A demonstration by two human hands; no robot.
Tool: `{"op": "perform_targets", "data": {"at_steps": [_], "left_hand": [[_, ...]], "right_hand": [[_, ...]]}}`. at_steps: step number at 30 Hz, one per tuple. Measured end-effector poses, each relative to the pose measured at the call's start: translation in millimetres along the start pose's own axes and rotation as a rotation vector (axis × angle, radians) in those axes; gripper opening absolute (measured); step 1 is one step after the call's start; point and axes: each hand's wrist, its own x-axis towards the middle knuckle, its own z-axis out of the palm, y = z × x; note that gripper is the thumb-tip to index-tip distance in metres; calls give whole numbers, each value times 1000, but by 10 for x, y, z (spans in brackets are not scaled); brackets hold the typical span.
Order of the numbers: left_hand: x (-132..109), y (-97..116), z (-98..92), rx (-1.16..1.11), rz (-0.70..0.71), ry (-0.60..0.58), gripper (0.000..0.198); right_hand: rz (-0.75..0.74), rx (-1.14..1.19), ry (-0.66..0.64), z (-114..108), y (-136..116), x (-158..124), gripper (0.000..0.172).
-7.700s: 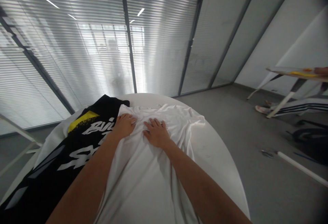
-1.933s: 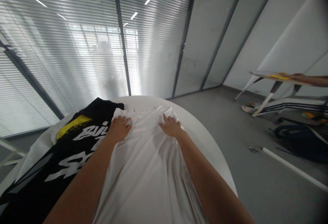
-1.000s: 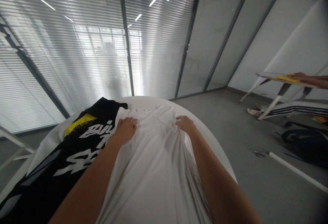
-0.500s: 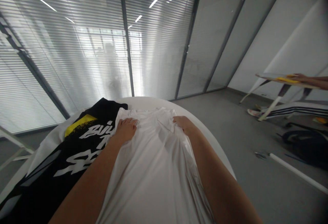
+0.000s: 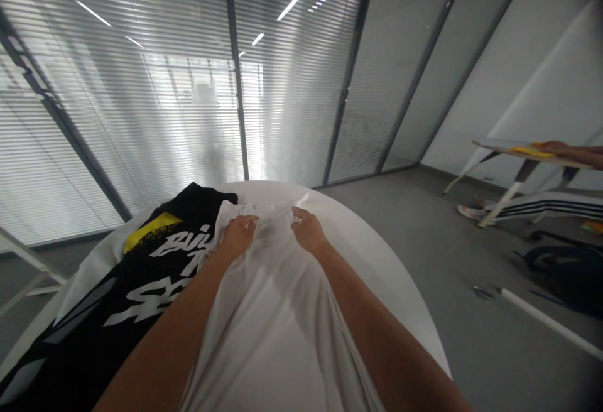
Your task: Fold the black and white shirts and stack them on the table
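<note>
A white garment (image 5: 273, 324) lies lengthwise on a round white table (image 5: 377, 255). My left hand (image 5: 239, 234) rests on its far left part, fingers curled onto the cloth near the top edge. My right hand (image 5: 307, 232) grips the far end of the garment, and a fold of white cloth stands up above its fingers. Both forearms lie along the garment. A black shirt (image 5: 141, 274) with white lettering and a yellow patch lies beside it on the left.
Glass walls with blinds stand behind the table. At the right, another person's arm (image 5: 572, 150) rests on a small table (image 5: 513, 148), with striped trousers below. A dark bag (image 5: 565, 267) and a white pole (image 5: 551, 324) lie on the grey floor.
My right hand has moved inward from the garment's right edge to its far middle, drawing the right side over. The left hand has curled onto the cloth and barely shifted.
</note>
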Motion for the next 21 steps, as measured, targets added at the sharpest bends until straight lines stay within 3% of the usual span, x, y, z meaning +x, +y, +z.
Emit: {"op": "perform_targets", "data": {"at_steps": [4, 9, 13, 18, 21], "left_hand": [[37, 109, -45, -485, -163, -99, 53], [-12, 112, -60, -556, -158, -152, 56], [-13, 90, -68, -394, -179, -158, 53], [14, 38, -30, -228, -151, -107, 51], [21, -1, -7, -152, -108, -87, 52]], "right_hand": [[-298, 83, -149, 285, -300, -239, 63], [-465, 105, -294, 434, -433, -424, 59], [-411, 17, -334, 332, -505, -451, 56], [-72, -276, -386, 143, -555, -481, 43], [-121, -319, -488, 84, -545, -464, 28]]}}
